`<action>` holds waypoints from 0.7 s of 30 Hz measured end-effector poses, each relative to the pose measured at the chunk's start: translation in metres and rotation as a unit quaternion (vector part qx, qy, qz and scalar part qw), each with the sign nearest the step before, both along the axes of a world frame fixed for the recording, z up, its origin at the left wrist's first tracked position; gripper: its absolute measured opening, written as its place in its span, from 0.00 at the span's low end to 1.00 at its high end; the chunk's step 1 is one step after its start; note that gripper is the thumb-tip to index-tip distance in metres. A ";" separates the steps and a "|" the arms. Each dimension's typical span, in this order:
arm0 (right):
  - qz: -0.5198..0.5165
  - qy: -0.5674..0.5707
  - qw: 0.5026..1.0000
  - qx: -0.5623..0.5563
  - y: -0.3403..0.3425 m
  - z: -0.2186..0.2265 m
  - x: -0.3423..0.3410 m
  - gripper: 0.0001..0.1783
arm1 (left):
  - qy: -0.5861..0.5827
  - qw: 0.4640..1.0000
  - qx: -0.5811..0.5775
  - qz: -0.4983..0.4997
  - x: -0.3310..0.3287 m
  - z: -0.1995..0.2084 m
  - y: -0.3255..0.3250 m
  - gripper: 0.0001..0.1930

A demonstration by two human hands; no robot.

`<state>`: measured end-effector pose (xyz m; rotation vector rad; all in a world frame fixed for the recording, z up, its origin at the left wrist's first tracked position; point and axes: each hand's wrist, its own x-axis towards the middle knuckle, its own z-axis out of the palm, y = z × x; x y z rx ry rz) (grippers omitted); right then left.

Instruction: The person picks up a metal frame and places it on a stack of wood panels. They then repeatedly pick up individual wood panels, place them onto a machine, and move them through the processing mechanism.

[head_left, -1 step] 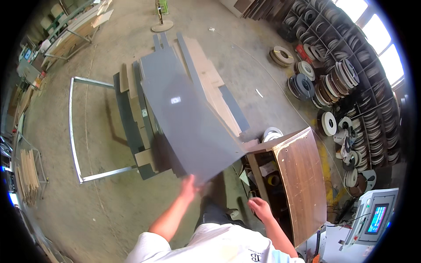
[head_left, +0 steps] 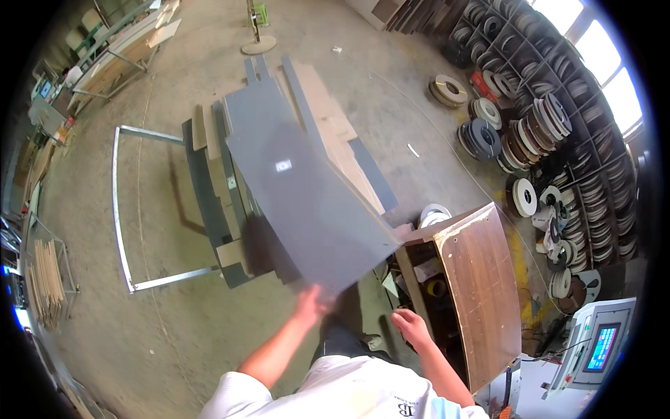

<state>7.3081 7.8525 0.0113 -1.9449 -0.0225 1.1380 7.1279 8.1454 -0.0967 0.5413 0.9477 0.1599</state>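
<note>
Here, one grey panel [head_left: 307,202], left hand [head_left: 310,305] gripping, right hand [head_left: 410,327] free.

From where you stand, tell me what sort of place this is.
Most likely a furniture or panel workshop: the left hand holds a grey panel above stacked boards, rolls of edge banding fill wall racks, and a screened machine stands nearby.

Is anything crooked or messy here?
Yes. The big grey panel is tilted, held up at its near edge by the left hand, not flat on the stack of boards. The right hand is open beside the wooden cabinet. Rolls of edge tape lie loose on the floor instead of on the rack.
</note>
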 end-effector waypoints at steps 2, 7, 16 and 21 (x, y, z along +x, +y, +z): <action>-0.049 0.069 0.995 0.046 0.042 0.013 0.009 0.21 | -0.093 0.990 -0.084 -0.057 0.014 0.045 -0.041 0.17; -0.254 0.084 0.959 0.095 0.049 0.046 -0.006 0.23 | -0.146 0.938 -0.164 -0.267 0.027 0.082 -0.107 0.19; -0.354 -0.207 0.912 0.003 -0.086 0.090 -0.023 0.15 | -0.018 0.989 -0.139 0.047 0.066 0.001 -0.002 0.19; -0.384 -0.291 0.876 0.026 -0.144 0.086 -0.047 0.16 | 0.052 0.993 -0.094 -0.038 0.080 0.008 -0.035 0.19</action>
